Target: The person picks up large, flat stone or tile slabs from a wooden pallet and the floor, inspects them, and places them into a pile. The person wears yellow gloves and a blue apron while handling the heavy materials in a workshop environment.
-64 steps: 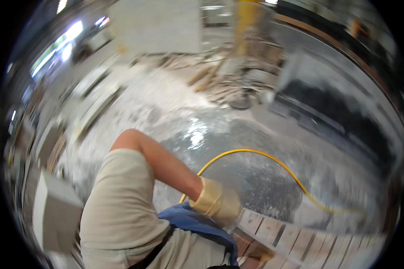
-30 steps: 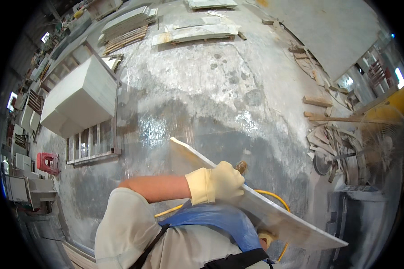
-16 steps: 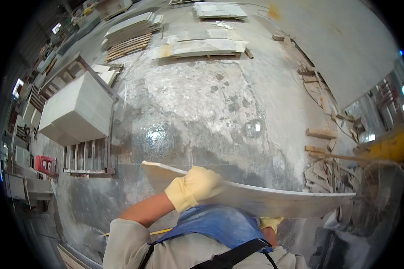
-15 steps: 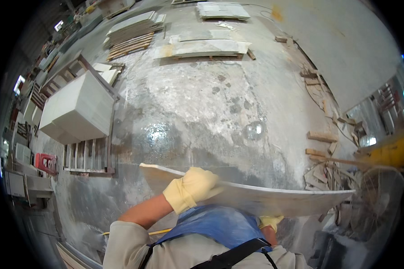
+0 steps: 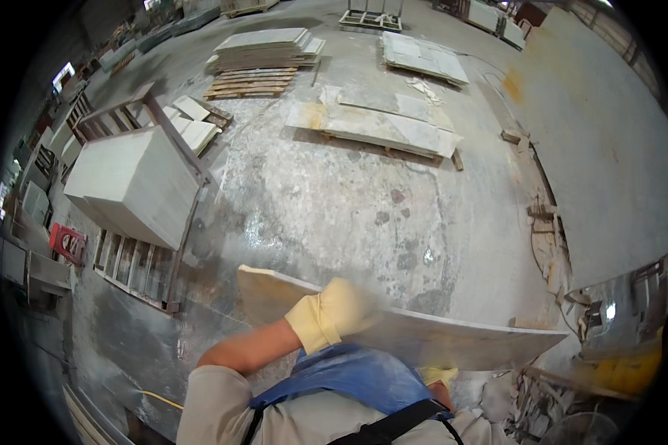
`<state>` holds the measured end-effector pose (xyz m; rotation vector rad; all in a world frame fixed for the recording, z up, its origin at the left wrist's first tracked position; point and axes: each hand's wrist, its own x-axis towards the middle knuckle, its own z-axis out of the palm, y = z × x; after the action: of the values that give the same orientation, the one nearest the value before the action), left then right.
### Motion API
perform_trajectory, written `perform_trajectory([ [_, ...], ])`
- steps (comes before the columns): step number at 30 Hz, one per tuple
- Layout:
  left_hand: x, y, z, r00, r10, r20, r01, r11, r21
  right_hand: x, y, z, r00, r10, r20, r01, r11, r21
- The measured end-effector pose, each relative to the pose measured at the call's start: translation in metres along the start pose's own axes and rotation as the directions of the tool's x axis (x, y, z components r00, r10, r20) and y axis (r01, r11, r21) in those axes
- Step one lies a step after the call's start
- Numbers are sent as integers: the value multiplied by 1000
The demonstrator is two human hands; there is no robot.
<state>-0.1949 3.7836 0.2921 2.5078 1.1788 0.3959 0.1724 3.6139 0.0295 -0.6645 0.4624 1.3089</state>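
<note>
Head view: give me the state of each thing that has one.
Long pale stone slab: held on edge.
Left hand in yellow glove: closed over the slab's top edge.
Right hand in yellow glove: at the slab's lower edge, grip unclear.
Pale stone slabs on wooden pallet: stacked flat.
Grey floor: wet-looking in patches.

A red stool [image 5: 67, 243] stands left of a brown rack [image 5: 172, 135] bearing pale blocks [image 5: 141, 182].

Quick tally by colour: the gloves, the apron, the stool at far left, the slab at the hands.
Yellow gloves: 2
Blue apron: 1
Red stool: 1
Greyish-white slab: 1
Total: 5
</note>
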Motion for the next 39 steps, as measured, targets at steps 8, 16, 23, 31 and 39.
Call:
perform_trajectory([
  [8, 163, -121, -45, 1000, 3, 27, -2, 1000, -18, 126, 25, 115, 993, -121, -8, 121, 993, -4],
  [16, 349, -259, -79, 993, 23, -119, -23, 1000, 2, 352, 51, 235, 988, -110, -108, 119, 990, 80],
  [23, 466, -357, -137, 989, -127, -73, 131, 990, 49, 467, 77, 423, 997, -74, -26, 71, 992, -106],
  [31, 572, -523, -168, 968, -251, -21, 252, 966, 57, 607, 161, 553, 995, -28, 92, 49, 970, -237],
  [39, 699, -696, -196, 963, -243, 117, 232, 968, 97, 704, 243, 638, 992, -120, -31, 113, 980, -165],
])
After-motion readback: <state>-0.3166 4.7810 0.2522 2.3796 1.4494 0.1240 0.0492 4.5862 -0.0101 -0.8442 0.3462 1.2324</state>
